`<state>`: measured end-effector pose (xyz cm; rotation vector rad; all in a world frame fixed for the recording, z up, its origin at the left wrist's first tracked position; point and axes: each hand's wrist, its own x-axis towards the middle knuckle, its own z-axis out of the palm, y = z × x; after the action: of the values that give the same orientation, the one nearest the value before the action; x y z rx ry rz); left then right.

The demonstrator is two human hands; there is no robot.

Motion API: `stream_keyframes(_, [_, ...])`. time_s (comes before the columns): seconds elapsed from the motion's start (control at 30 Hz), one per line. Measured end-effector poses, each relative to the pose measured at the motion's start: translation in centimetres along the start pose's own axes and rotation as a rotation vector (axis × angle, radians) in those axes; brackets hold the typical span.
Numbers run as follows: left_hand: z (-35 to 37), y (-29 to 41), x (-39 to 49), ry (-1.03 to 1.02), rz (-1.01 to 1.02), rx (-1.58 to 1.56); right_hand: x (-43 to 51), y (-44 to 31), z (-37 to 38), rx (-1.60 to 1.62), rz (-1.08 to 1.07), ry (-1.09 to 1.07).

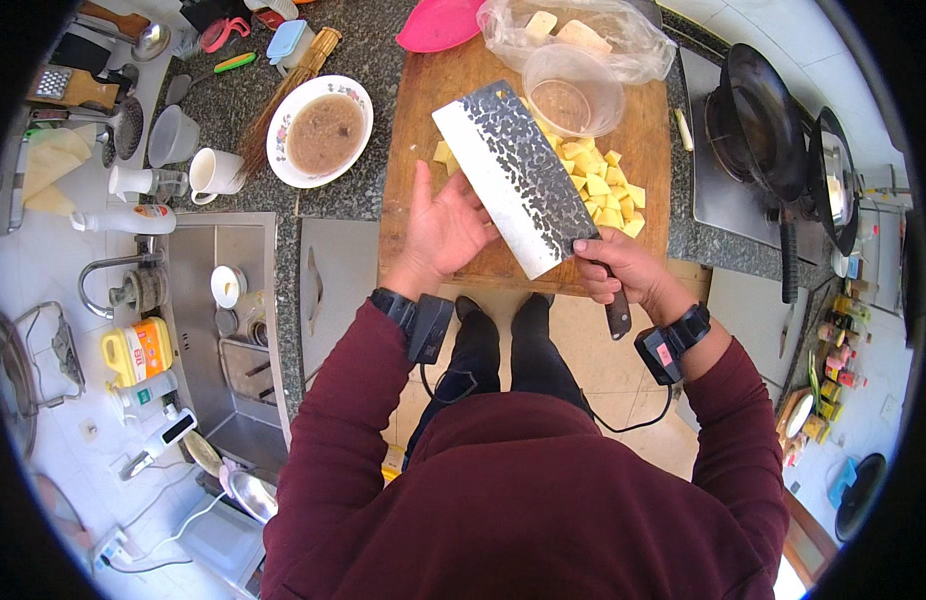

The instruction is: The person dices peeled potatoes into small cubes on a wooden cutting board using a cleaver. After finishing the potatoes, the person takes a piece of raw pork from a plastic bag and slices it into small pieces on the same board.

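My right hand point(617, 264) grips the dark handle of a broad cleaver point(519, 180). The blade is tilted across the view, patterned dark along one side and bright along the other. My left hand point(449, 225) is palm up beside the blade's bright edge, fingers spread, some fingertips hidden behind the blade. Cubed yellow pieces, apparently potato point(602, 187), are heaped on the wooden cutting board point(410, 97), partly covered by the cleaver. Behind the heap stands a clear plastic tub point(573, 94). A clear plastic bag point(643, 49) with pale chunks point(583, 36) lies at the board's back.
To the left are a floral-rimmed bowl point(364, 112) of brownish liquid, a bamboo brush point(294, 79), a white mug point(215, 174) and a steel sink point(200, 300). A black wok point(763, 120) sits on the stove at right. A pink plastic item point(439, 26) touches the board's back left.
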<state>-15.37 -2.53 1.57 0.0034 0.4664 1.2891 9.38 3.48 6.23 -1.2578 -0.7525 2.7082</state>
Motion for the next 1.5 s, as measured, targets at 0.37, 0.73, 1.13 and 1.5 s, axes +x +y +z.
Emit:
stream_keyframes(0.37, [0.2, -0.8, 0.1, -0.144, -0.031, -0.216, -1.2, 1.2, -1.7, 0.039, -0.017, 0.003])
stream_keyframes(0.73, [-0.5, -4.3, -3.7, 0.276, 0.201, 1.466, -8.7, 2.4, -4.6, -0.812, -0.176, 0.473])
stream_keyframes(1.13, [-0.8, -11.3, -3.8, 0.536, 0.448, 2.249, -9.6, 2.0, -4.3, -1.496, -0.347, 0.342])
stream_keyframes(1.5, [-1.8, -12.2, -3.7, 0.536, 0.662, 2.148, -9.1, 1.7, -5.0, -1.644, -0.322, 0.267])
